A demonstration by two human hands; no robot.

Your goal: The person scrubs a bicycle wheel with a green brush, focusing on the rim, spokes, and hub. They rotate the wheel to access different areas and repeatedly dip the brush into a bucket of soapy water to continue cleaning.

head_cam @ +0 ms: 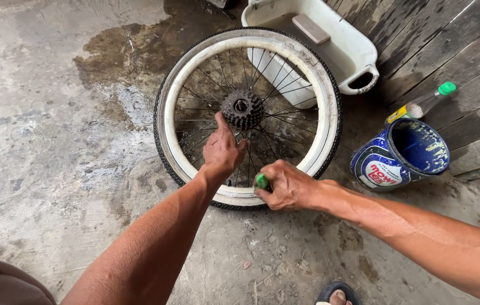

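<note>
A white-walled black tyre, a dark grey cog cluster, a green-handled tool and a blue paint-streaked bucket are seen.

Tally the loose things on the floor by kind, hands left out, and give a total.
Bicycle wheel: 1
White plastic tub: 1
Blue paint bucket: 1
Green-capped bottle: 1
Green-handled tool, held in the right hand: 1
Total: 5
</note>
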